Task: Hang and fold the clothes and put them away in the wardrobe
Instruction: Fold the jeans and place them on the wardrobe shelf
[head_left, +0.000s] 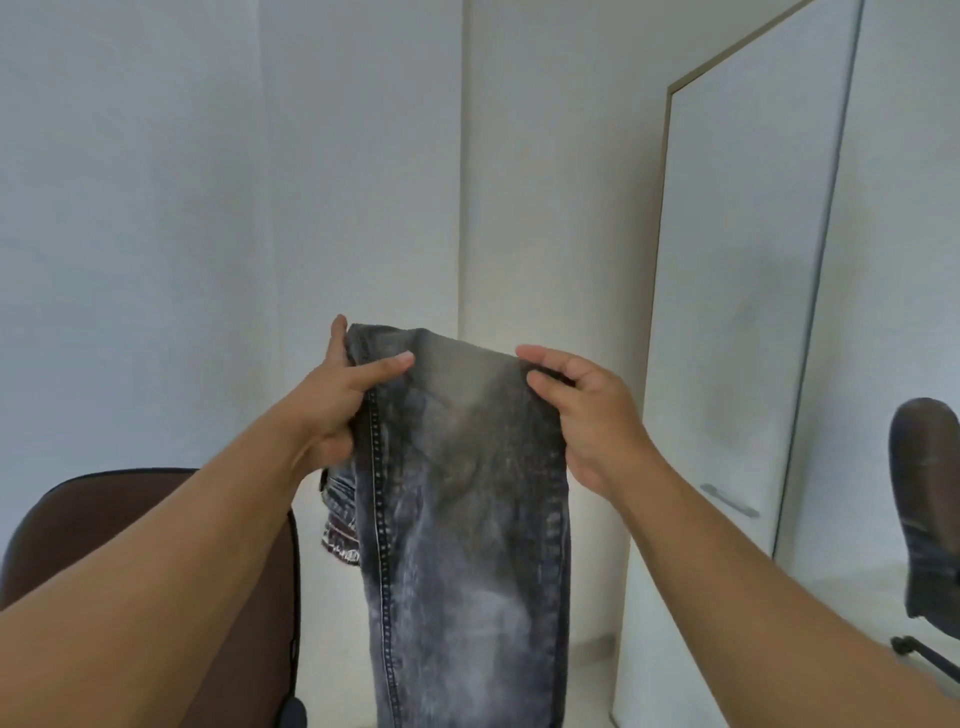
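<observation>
We hold the grey jeans up at frame centre, left hand and right hand each pinching an upper corner. Folding seems barely begun; the wardrobe at right stands closed.

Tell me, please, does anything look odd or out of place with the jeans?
Nothing stands out. Both hands, left and right, hold the jeans up by the top edge. They hang straight, with faded patches but no visible tear.
</observation>
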